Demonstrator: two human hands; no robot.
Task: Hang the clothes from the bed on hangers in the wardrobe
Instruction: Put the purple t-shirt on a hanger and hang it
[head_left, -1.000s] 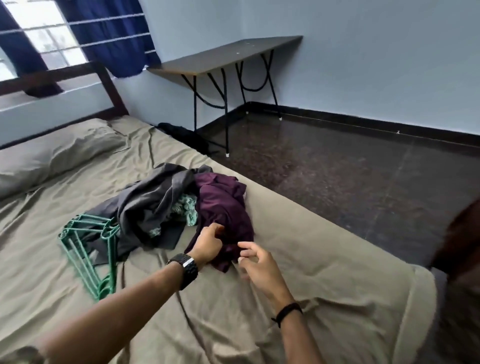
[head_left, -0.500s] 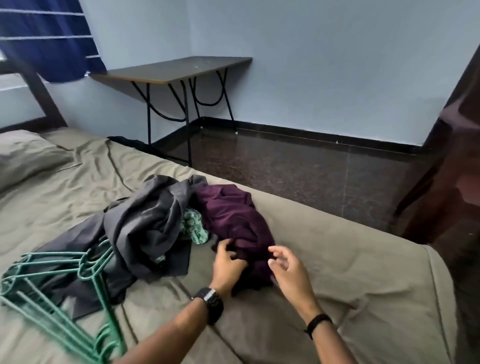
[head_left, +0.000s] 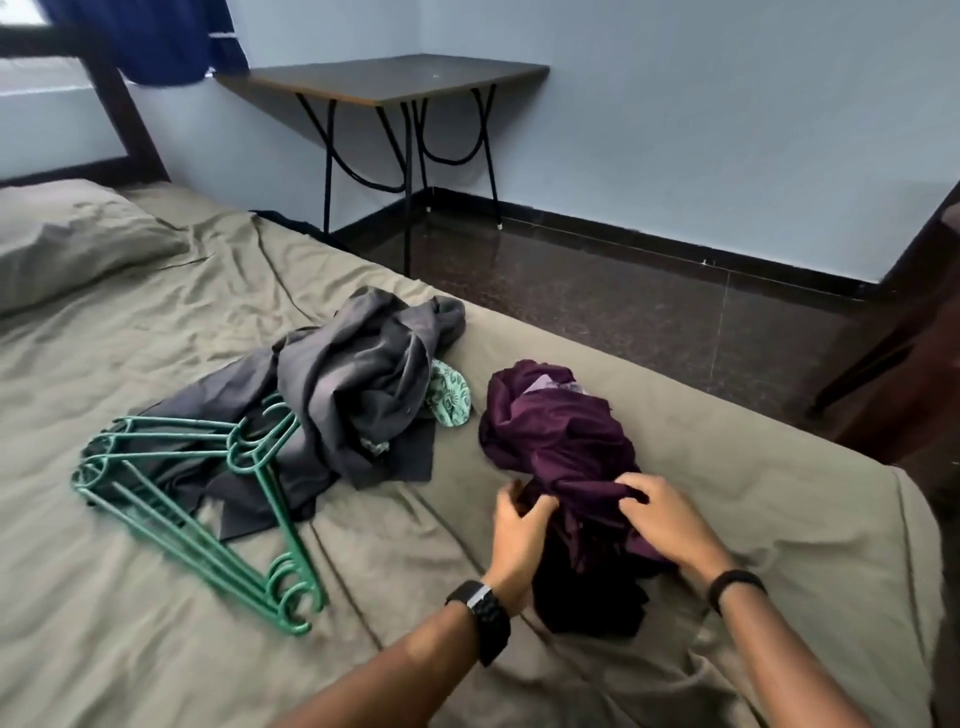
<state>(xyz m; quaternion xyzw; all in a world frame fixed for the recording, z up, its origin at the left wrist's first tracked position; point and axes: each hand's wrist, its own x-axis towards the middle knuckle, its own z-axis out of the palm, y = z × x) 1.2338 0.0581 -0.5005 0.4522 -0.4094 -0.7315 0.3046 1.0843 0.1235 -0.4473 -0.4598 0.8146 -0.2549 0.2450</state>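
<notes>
Purple garment now apart from pile, in both hands.

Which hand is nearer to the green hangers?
Left. The left hand grips the purple garment right of the green hangers; the right hand is farther right.

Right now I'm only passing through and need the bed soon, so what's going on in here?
A person is sorting laundry on the bed. Both hands, left and right, grip a bunched purple garment, which lies apart from the grey clothes. A patterned green cloth peeks out from under the grey pile. The green hangers lie stacked beside it, unused. Nothing is on a hanger yet.
</notes>
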